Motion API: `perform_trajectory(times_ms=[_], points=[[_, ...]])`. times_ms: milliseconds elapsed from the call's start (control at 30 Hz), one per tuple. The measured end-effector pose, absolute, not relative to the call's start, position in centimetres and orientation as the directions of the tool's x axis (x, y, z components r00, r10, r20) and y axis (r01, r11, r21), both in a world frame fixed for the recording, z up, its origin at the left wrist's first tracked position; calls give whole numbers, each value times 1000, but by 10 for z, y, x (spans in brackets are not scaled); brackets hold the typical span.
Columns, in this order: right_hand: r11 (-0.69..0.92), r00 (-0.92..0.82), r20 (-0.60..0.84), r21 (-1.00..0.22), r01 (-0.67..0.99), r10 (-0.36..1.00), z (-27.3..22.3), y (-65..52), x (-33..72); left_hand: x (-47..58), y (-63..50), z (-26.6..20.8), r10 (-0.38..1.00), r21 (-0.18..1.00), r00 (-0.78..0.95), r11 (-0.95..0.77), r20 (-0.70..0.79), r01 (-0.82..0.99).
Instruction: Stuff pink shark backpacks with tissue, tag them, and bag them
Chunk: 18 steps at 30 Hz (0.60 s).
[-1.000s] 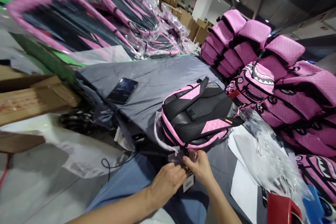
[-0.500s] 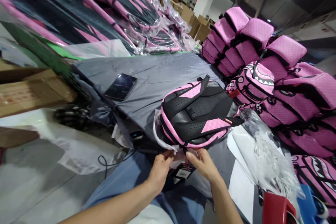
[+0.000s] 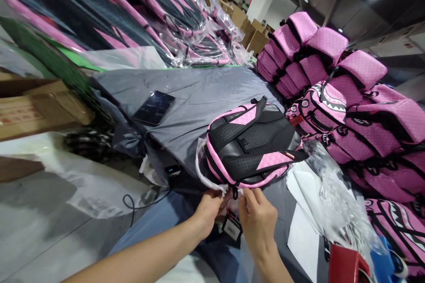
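A black and pink backpack (image 3: 250, 139) lies on the grey-covered table with its straps and padded back facing up. A gathered band of whitish plastic film (image 3: 200, 166) curves round its near left edge. My left hand (image 3: 209, 212) is closed, pinching the film's end at the near edge of the backpack. Right beside it, my right hand (image 3: 259, 214) pinches more of the film, its fingers bent and close together. Between the hands hangs a black hang tag (image 3: 231, 228) with a white label, below a small black loop.
A dark tablet or phone (image 3: 154, 108) lies on the table cover (image 3: 189, 84). Stacked pink backpacks (image 3: 328, 59) rise at the right, beside clear plastic bags (image 3: 338, 194) and white sheets (image 3: 303, 230). A red tape dispenser (image 3: 348, 263) stands at lower right. Cardboard boxes (image 3: 43, 110) sit left.
My right hand has turned and curled, its fingers now bent over the film. The hang tag has shifted slightly down. My left hand has moved slightly right; the backpack stays in place.
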State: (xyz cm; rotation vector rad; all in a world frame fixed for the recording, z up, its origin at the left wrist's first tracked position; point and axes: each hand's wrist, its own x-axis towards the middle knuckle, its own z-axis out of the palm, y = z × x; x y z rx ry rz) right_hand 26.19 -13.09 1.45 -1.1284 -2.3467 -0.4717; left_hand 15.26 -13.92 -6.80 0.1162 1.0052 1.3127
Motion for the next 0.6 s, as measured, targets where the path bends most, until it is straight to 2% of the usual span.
perform_trajectory(times_ms=[200,333,467,600], points=[[610,-585,607,198,767,538,-16,-139,245,147,-143,-70,867,570,-73,258,-493,-780],[612,-595,579,199,766,557,-28,-147,250,145,-147,-69,866,567,-60,271,-497,-778],[624,-576,560,130,770,595,-28,-153,255,143,-152,-64,874,556,-62,251,-482,-792],[650,-549,539,4,760,639,-25,-157,257,146,-151,-63,884,644,-114,235,-452,-728]])
